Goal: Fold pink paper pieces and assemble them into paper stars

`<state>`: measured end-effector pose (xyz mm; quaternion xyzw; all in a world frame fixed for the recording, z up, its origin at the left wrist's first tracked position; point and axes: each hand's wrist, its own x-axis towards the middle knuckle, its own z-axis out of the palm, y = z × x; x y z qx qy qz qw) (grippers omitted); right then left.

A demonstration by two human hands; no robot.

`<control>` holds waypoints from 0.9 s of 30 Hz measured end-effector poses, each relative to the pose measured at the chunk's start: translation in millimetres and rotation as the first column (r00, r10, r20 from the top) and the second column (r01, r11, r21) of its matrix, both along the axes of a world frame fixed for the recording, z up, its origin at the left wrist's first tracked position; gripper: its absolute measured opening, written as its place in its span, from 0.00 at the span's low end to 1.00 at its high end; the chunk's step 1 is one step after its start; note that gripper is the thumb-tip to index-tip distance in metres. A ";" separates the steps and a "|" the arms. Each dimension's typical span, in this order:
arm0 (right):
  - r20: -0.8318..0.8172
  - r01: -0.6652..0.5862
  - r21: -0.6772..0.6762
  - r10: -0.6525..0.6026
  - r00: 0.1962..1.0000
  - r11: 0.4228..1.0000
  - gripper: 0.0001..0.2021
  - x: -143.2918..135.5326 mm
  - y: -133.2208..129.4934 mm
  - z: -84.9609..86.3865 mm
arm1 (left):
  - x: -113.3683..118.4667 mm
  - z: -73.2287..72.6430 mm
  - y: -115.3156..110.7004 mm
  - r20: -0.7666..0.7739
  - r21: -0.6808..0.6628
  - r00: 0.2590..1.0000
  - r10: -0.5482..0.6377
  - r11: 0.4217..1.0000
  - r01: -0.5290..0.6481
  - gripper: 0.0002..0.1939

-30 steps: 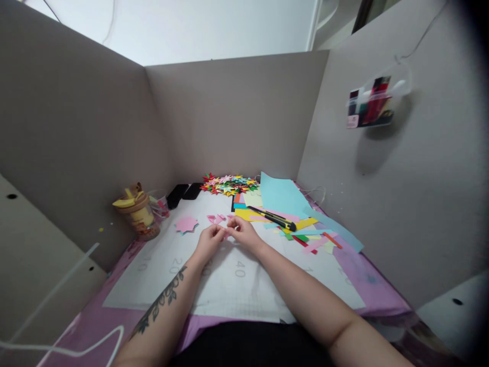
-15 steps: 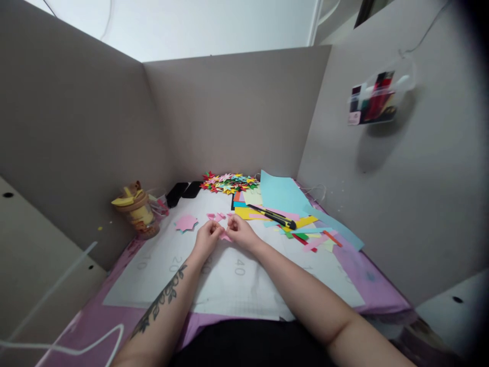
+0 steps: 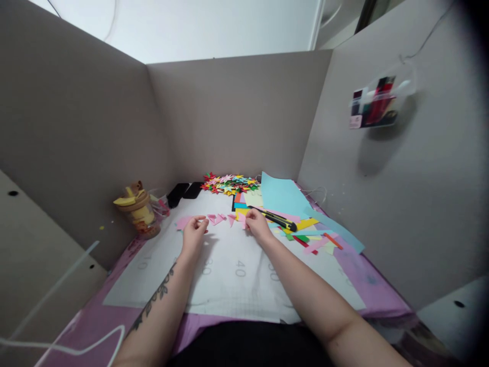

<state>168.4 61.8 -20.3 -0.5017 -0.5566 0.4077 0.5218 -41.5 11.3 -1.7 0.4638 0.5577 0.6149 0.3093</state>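
L hand (image 3: 194, 232): grip loose, fingers parted, nothing seen btwn; hung over edge of flat pink paper stack (image 3: 182, 223), partly hidden. R hand (image 3: 257, 225): fingertips at thin pink folded piece (image 3: 242, 218), couldn't tell if pinched or only touched. Piece was at R end of row of sm. angular pink folds (image 3: 219, 219) on matte white sheet (image 3: 160, 285). Slim blk/yellow cutter (image 3: 280, 220) lay nearby w/ paper strips (image 3: 311, 232).

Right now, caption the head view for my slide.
Left hand and right hand apart, folded pink pieces between them, colourful paper stars heaped beyond.
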 end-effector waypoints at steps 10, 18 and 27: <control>0.543 0.006 -0.019 0.006 0.839 1.000 0.07 -6.8 -4.5 -4.1 | 4.0 2.4 -6.8 -0.154 0.000 0.987 -0.036 0.999 0.036 0.19; 0.725 -0.104 0.113 -0.011 0.689 0.988 0.04 -5.3 -15.1 2.0 | 0.1 7.9 -12.0 -0.397 0.050 0.916 0.060 0.998 -0.044 0.13; 0.815 -0.169 0.137 -0.014 0.579 0.976 0.15 -7.8 -25.7 5.3 | -46.8 7.7 -3.8 -0.305 0.088 0.883 0.358 0.933 -0.348 0.16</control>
